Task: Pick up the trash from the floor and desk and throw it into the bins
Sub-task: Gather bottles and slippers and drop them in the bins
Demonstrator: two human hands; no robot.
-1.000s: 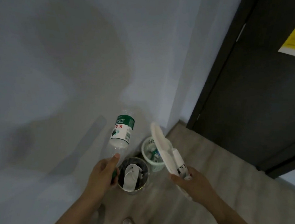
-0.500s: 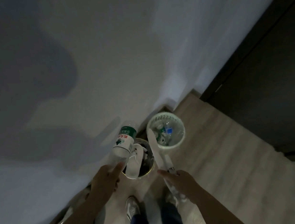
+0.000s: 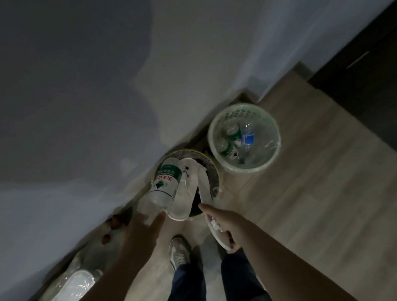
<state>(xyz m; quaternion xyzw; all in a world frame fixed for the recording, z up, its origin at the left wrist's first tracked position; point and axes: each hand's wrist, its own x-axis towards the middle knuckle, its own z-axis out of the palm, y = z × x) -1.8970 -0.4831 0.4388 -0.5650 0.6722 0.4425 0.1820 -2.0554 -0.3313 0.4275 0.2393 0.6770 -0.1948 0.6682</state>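
- A clear plastic bottle [image 3: 164,185] with a green-and-white label is held by its base in the left hand [image 3: 143,228] at lower centre of the frame, tilted so its top lies over the dark round bin with a pale rim [image 3: 214,170].
- Red characters and a dark triangle are seen on the label; the writing cannot be read.
- A flat white slipper [image 3: 185,190] is seen resting in the dark bin, its heel hanging over the near rim.
- A second flat white slipper [image 3: 208,197] is gripped at its lower end by the right hand [image 3: 227,226], fingers closed around it and forefinger extended along it, its tip already inside the dark bin.
- A pale round plastic basket with a perforated wall [image 3: 244,136], right of centre, is seen to hold crumpled clear bottles, green- and blue-labelled.
- Both bins are stood on a wood-grain plank floor [image 3: 314,188] against a smooth grey wall [image 3: 92,87].
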